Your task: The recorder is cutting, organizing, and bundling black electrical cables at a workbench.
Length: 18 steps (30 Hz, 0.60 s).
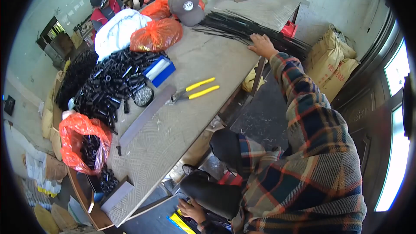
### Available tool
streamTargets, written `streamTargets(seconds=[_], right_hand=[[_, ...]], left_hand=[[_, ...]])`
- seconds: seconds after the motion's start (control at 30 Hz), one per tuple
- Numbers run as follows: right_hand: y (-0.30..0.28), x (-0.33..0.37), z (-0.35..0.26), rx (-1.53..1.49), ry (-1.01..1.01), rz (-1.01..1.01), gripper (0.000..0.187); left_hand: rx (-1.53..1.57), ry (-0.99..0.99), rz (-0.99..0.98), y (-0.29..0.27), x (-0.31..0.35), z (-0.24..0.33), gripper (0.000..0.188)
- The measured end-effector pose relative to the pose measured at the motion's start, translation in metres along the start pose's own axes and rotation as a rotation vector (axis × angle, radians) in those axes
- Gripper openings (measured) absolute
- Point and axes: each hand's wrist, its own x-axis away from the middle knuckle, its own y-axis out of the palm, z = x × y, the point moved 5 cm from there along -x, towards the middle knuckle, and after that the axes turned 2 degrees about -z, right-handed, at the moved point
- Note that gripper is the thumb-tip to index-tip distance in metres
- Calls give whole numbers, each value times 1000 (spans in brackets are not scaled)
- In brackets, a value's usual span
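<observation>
My right hand (262,46) reaches to the table's edge and lies over a spread of long thin black rods (234,25), fingers stretched and apart. Whether its fingertips pinch any single rod cannot be made out. Low down by my dark-trousered knee, my left hand (193,210) shows loosely spread fingers, with a yellow and blue flat thing (184,222) beside it. Dark thin pieces there are partly hidden by my sleeve. On the table (190,121) lie yellow-handled pliers (201,88), their jaws against a flat grey metal bar (145,115).
Black tubular parts (108,78) are heaped at the table's left, near a blue box (160,70) and an open red bag (82,143). A grey cap (186,7) rests by tied orange bags (157,35). Sacks (331,58) stand right; two people work farther back.
</observation>
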Motion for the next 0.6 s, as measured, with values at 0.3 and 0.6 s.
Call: streamTargets(seconds=[0.3,0.6], right_hand=[[-11,-30,-9,-82,86,-103,41],[-8,-44,3,-292,134,-189,19]], left_hand=[[1,151,159,4,15,113,66],[16,81,82,1,6,157,67]])
